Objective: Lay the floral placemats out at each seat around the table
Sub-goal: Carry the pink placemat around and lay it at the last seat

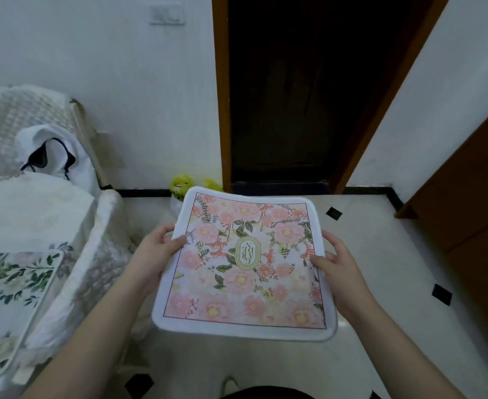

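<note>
Left hand (159, 249): nearest the camera with its forearm; thumb lies on top of the pink placemat's left border, the other fingers curl out of sight beneath it, pinching the edge.
Right hand (338, 269): thumb pressed on the printed face at the mat's right border, index finger along the rim, remaining fingers hidden under it; grips the right edge.
Pink placemat (245, 266): held flat in the air between both hands, above the floor, well to the right of the table; white padded border, pink flowers, green oval label at centre, lettering turned away from the wearer.
Table (35, 208): left of the held mat, under a pale floral cloth whose skirt hangs down at the near corner; its edge runs close beside the left forearm.
Green-leaf placemat (12, 280): lies flat on the tabletop near the table's edge, left of the held mat.
Chair (21, 116): beyond the table against the wall, covered in lacy cloth, with a white garment (52, 151) with dark trim draped over it.
Yellow-green bag (185, 182): on the floor just beyond the mat's far left corner; contents cannot be told.
Doorway (294, 96): dark, wood-framed, straight beyond the mat.
Floor (381, 283): pale tile with small black insets; open to the right of the mat as far as a brown wooden cabinet (473, 226).
</note>
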A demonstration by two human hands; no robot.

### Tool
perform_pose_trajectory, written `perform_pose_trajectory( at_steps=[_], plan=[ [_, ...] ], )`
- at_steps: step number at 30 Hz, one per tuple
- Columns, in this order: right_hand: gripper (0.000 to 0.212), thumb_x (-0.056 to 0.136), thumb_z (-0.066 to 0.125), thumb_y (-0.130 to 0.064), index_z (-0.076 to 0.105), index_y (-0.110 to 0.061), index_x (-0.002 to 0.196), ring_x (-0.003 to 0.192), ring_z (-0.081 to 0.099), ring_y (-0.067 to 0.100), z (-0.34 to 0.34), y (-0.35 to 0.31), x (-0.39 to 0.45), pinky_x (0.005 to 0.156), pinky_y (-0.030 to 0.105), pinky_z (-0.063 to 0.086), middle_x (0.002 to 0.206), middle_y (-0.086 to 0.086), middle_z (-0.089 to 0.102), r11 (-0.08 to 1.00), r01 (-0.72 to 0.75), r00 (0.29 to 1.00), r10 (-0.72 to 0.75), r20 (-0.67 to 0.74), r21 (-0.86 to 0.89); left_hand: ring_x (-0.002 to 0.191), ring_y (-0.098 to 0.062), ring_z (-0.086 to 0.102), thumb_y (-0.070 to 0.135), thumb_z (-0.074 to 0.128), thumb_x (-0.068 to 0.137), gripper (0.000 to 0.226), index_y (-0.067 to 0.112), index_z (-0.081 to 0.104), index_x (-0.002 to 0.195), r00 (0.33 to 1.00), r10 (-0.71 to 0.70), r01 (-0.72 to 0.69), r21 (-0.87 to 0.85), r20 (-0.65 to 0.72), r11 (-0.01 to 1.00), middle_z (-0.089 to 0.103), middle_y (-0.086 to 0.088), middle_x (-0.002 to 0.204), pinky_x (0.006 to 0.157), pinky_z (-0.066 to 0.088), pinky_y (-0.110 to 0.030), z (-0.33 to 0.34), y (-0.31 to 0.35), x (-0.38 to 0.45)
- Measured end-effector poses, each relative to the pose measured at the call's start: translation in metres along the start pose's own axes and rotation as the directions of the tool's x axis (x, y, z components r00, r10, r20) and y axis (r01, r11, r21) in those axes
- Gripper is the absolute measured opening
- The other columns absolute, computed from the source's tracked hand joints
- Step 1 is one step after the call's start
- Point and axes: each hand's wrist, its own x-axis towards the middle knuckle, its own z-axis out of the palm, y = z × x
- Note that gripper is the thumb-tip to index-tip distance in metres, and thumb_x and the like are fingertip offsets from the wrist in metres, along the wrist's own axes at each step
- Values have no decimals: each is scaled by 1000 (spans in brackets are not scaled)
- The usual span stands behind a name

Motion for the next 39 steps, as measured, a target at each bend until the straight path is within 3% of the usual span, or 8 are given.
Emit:
perform_pose_trajectory(
  at_steps=[5,10,16,22,27,31,35,39],
  plan=[
    [50,94,59,-6,47,-36,132,81,75,31,31,-16,47,65,46,61,96,3,77,1000,-18,999,17,46,18,72,-33,74,13,64,95,20,21,62,113,999,4,-7,-54,-53,999,77,-11,90,58,60,-42,-18,17,36],
    [50,93,60,-7,48,-40,128,82,75,31,50,-29,110,68,50,61,95,1,77,999,-44,993,45,108,-10,71,-30,75,11,64,95,19,22,64,110,994,-22,11,-99,-105,995,77,-10,91,53,59,-38,-24,24,81],
    [49,92,61,-7,49,-34,130,81,75,29,75,-46,201,69,49,61,95,3,77,999,-49,981,52,185,-23,82,-34,75,13,68,93,19,28,69,105,977,-29,24,-26,-213,999,77,-4,97,74,60,-52,-22,42,145],
    [49,91,62,-7,50,-36,128,80,76,27,100,-79,283,58,37,60,93,-2,77,997,-69,949,74,307,-27,81,-36,75,12,65,94,22,25,68,112,946,-90,62,-98,-312,993,77,-10,98,72,61,-54,-16,72,190],
    [49,92,62,-6,49,-33,131,82,76,28,126,-102,336,61,41,61,95,0,77,994,-67,908,97,407,-88,86,-39,73,13,64,96,20,27,69,108,914,-108,47,-162,-390,986,77,-9,100,76,59,-57,-23,84,213],
    [46,93,61,-9,49,-36,128,81,75,30,160,-118,365,63,45,61,95,1,77,991,-62,879,109,465,-114,81,-35,75,13,64,95,21,27,69,110,877,-109,17,-196,-467,981,77,-6,99,68,61,-50,-41,87,229],
    [45,93,60,-7,50,-36,126,81,76,27,204,-129,396,59,40,61,95,1,77,989,-55,864,116,490,-136,82,-34,75,15,65,95,20,32,70,105,851,-126,15,-216,-511,976,77,-2,99,72,61,-52,-68,90,251],
    [46,93,62,-7,50,-35,127,81,76,25,257,-139,422,58,39,60,96,-1,76,984,-42,853,125,506,-172,79,-31,76,15,63,96,20,30,69,107,830,-112,-19,-228,-546,974,78,-1,97,61,61,-42,-101,94,276]
  ],
)
